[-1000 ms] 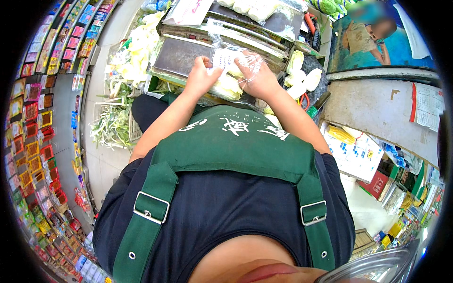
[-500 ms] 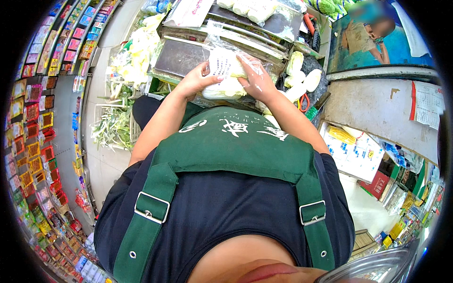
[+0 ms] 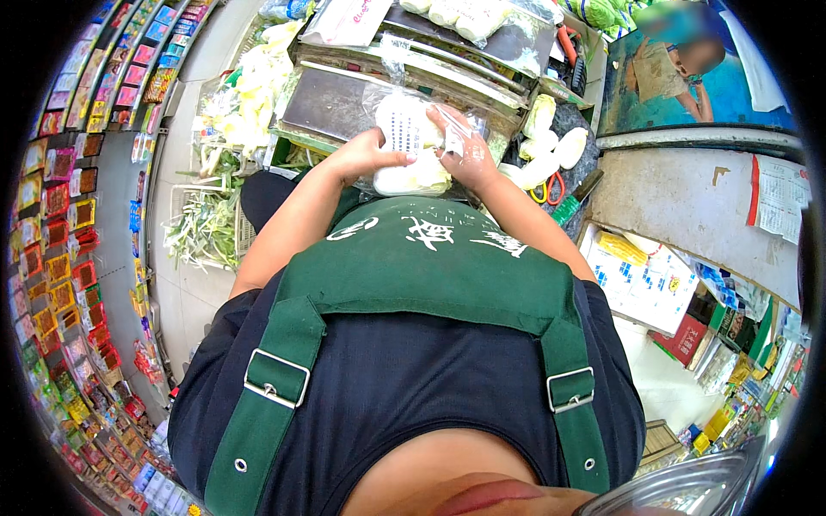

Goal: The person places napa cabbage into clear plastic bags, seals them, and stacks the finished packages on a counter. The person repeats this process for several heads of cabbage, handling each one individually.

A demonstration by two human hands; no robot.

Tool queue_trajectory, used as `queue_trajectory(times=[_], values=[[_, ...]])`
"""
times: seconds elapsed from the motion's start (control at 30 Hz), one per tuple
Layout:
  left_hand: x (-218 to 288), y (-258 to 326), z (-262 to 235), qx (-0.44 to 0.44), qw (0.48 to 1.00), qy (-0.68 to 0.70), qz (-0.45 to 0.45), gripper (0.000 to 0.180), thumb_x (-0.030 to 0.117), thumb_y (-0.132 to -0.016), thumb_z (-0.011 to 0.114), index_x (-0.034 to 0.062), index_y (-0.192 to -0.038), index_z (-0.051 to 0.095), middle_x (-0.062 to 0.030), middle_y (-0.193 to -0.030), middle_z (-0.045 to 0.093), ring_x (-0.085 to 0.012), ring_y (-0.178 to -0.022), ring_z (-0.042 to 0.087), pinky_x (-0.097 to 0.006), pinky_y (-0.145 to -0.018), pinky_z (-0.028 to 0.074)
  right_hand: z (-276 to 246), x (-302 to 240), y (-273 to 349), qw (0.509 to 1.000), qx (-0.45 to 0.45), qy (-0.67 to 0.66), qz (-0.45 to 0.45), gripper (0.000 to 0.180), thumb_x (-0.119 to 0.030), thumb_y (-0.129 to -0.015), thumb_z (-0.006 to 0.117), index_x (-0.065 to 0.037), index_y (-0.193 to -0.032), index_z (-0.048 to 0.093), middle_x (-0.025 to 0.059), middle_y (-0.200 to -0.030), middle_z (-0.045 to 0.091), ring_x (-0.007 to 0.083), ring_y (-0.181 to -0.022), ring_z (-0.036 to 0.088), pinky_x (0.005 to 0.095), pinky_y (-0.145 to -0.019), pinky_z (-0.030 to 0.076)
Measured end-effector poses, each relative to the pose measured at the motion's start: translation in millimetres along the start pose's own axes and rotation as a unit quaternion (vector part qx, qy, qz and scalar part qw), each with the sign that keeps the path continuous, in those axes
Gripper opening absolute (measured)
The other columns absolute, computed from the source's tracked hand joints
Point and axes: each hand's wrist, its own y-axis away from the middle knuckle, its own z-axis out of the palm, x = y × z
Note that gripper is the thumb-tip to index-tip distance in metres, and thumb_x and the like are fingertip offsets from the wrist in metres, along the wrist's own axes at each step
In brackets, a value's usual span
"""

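A: Head view. What is held, and where?

B: A clear plastic bag of pale, elongated vegetable pieces (image 3: 411,163) is held just above the near edge of the dark flat counter top (image 3: 331,101), directly beyond the green apron bib (image 3: 430,267). The left hand (image 3: 366,155) is laid against the bag's left side, fingers curled onto the film. The right hand (image 3: 469,153) is placed at the bag's right upper corner, fingertips pressed together, pinching the film.

A: Is a label present?

B: A white printed sticker (image 3: 403,129) is seen on the bag's front face, between the two hands. Whether it is fully pressed flat cannot be told.

A: How far along is the work judged to be?

B: The bag is filled and labelled, so bagging appears done. Closing or setting down appears to remain. More unbagged pale pieces (image 3: 551,148) lie at the counter's right edge, beside yellow-handled scissors (image 3: 542,191); trimmed green leaves (image 3: 206,228) are piled in the crate at the left.
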Motion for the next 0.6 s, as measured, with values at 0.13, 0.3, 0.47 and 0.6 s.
queue_trajectory(times=[0.13,0.3,0.47,0.6], values=[[-25.6,-2.9,-2.0,0.011,0.984,0.176,-0.028,0.065,0.029,-0.084,0.076,-0.0064,-0.132,0.049,-0.0166,-0.122,0.063,-0.0220,-0.107,0.064,-0.036,-0.093,0.051,-3.5,-0.2,-5.0,0.997,-0.042,0.066,0.007,0.069,-0.007,-0.078,0.063,-0.022,-0.143,0.047,0.0171,-0.135,0.052,0.0372,-0.118,0.053,0.0431,-0.103,0.042],[-35.7,1.0,2.9,0.025,0.951,0.306,-0.039,0.064,0.040,-0.090,0.069,-0.0075,-0.129,0.053,-0.0167,-0.116,0.065,-0.0212,-0.100,0.066,-0.035,-0.084,0.055,3.3,15.2,-16.9,0.991,-0.014,-0.124,0.037,0.066,-0.008,-0.079,0.068,-0.016,-0.141,0.048,0.0167,-0.131,0.054,0.0364,-0.117,0.054,0.0397,-0.103,0.042],[-5.6,14.3,-26.9,0.038,0.970,-0.203,-0.125,0.049,0.042,-0.087,0.072,-0.0054,-0.099,0.069,-0.0099,-0.088,0.070,-0.0158,-0.079,0.066,-0.030,-0.068,0.053,4.0,15.3,-9.1,0.993,-0.061,-0.097,0.025,0.063,-0.006,-0.077,0.075,-0.007,-0.135,0.051,0.0157,-0.128,0.055,0.0342,-0.121,0.052,0.0383,-0.106,0.041],[41.2,19.7,-51.2,0.146,0.941,-0.303,-0.028,0.041,0.042,-0.090,0.068,0.0010,-0.084,0.070,-0.0055,-0.070,0.067,-0.0119,-0.067,0.064,-0.029,-0.063,0.051,-2.4,6.9,-12.3,0.992,-0.058,-0.105,0.049,0.063,-0.010,-0.076,0.078,-0.008,-0.133,0.054,0.0153,-0.128,0.055,0.0338,-0.123,0.051,0.0394,-0.106,0.040]])
